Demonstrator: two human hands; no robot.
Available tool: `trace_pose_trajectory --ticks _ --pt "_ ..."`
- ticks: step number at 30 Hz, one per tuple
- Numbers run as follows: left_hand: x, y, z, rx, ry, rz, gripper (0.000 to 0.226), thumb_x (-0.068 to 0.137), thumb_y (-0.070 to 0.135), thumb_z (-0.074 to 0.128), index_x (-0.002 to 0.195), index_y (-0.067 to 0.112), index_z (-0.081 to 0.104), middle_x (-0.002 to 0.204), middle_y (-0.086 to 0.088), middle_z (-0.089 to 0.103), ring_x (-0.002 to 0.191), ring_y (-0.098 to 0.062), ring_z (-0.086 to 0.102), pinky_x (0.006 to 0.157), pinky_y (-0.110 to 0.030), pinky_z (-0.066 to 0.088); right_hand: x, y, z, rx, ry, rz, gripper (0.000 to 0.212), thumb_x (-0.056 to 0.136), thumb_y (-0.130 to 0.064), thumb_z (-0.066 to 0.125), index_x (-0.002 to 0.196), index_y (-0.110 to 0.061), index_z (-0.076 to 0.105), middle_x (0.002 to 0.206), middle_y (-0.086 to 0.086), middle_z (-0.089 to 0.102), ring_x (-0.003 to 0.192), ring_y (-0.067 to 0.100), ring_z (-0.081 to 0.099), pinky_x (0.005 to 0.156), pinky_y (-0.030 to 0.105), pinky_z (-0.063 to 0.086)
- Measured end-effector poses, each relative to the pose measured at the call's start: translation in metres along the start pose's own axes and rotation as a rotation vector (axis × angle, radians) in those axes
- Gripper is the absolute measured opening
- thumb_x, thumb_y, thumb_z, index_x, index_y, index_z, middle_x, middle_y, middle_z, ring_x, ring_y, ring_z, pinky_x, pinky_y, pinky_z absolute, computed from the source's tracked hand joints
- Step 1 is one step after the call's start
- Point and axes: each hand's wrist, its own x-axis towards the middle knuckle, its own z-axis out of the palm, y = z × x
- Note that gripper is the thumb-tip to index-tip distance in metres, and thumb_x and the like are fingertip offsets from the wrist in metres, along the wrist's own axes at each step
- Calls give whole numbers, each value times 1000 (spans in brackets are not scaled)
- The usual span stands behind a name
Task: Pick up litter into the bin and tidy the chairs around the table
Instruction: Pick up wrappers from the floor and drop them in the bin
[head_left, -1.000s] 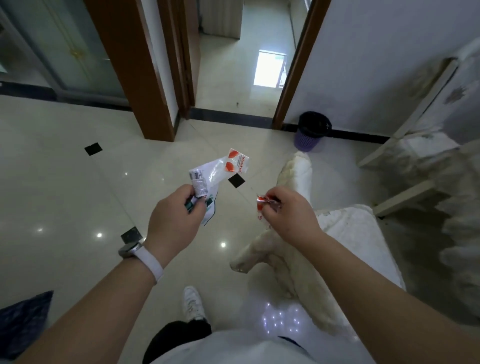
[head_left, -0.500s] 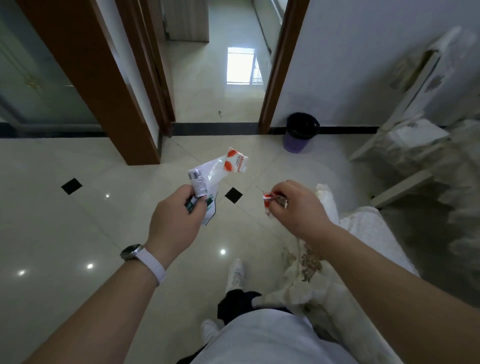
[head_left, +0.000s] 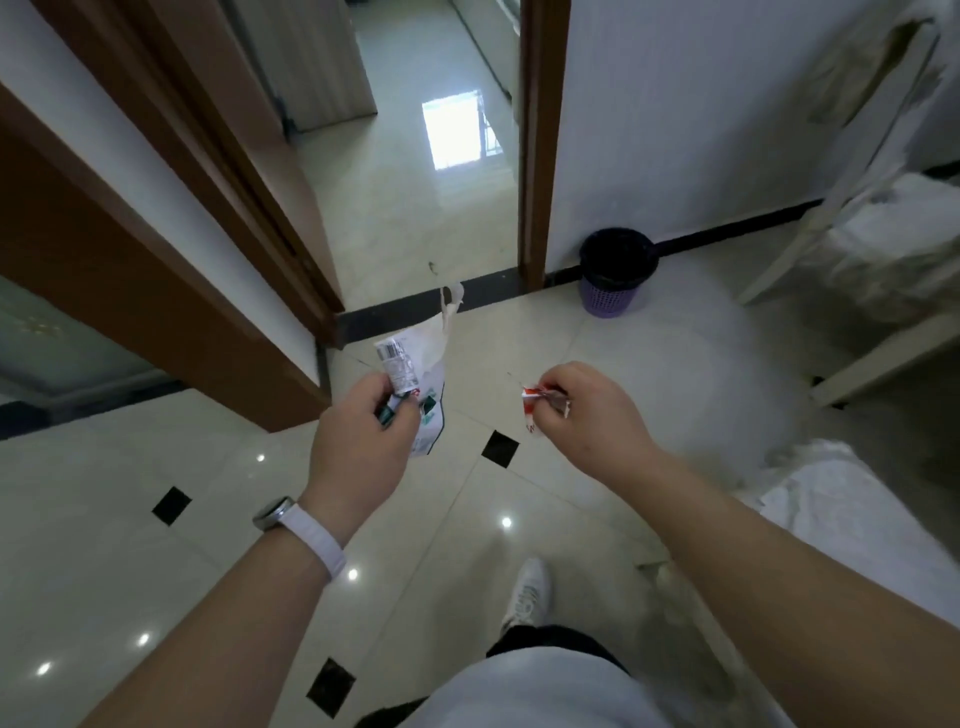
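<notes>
Head view: left hand (head_left: 358, 441) is closed around one crumpled white plastic wrapper (head_left: 415, 374); right hand (head_left: 587, 415) pinches one small red-and-white wrapper scrap (head_left: 537, 402). One purple bin (head_left: 615, 273) stands ahead by the wall, nearer than a second ago; the red wrapper tip no longer shows.

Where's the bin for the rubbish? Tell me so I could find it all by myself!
Look at the white wall to the right of the open doorway. Where that wall meets the shiny tiled floor, just beside the brown door frame, stands the bin. It is a small round purple basket with holes in its sides and a black bag inside, the only purple thing around.
</notes>
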Motion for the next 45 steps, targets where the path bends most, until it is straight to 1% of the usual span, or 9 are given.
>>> trace_pose_trajectory --ticks 5,12,15,17,20,26,31,40,45 --pt "66 19 19 16 -11 54 18 93 20 62 75 20 57 70 5 62 64 -1 56 55 -21 39 51 22 -30 -20 68 83 14 88 -33 60 77 -24 60 81 -9 55 77 9 51 66 29 42" --pt "154 27 50 -6 -138 110 7 93 22 62 87 22 65 80 7 69 74 -8 64 67 -35 51 107 32 -39 2 159 201 12 87 -30 61 77 -26 59 82 -6 57 76 12 52 66 29 41" --pt "199 33 61 -16 -216 151 14 93 20 62 82 28 63 76 14 67 73 2 61 58 -19 45 135 34 -39 -7 200 261 12 88 -29 62 78 -23 61 82 -5 58 77 13 53 68 31 45" --pt "236 38 68 -37 -254 164 10 93 21 61 84 25 64 74 13 66 74 4 59 58 -19 43 159 34 -41 -31 221 295 14 88 -30 62 78 -21 62 81 -4 58 77 14 54 69 33 47" --pt "299 46 73 -55 -296 207 15 93 24 61 78 25 59 70 9 64 70 -3 58 60 -33 45 202 31 -46 -85 252 370 17 90 -33 60 80 -20 62 83 -4 58 78 15 55 67 32 46" --pt "415 65 74 -94 -368 318 23 92 23 61 71 29 53 71 8 63 68 -21 58 61 -35 44 280 12 -56 -146 381 437 13 89 -31 62 81 -21 63 84 -6 57 80 11 52 66 28 41" --pt "475 86 91 -83 -433 390 17 93 25 62 77 22 58 73 6 64 71 -17 59 59 -31 43 313 18 -64 -116 444 517 14 89 -32 62 76 -27 61 84 -8 56 78 7 52 63 22 39" --pt "548 141 175 -31 -541 473 10 92 25 62 90 15 64 81 -4 68 79 -25 62 70 -42 50 370 90 -97 -135 498 621 13 89 -29 61 79 -22 63 79 -8 54 73 5 49 58 18 33" --pt "602 178 244 55 -560 481 8 92 28 62 91 20 64 83 1 69 79 -24 65 70 -46 55 431 174 -118 -83 468 651 14 90 -33 60 85 -20 63 82 -6 56 73 10 53 63 26 46"
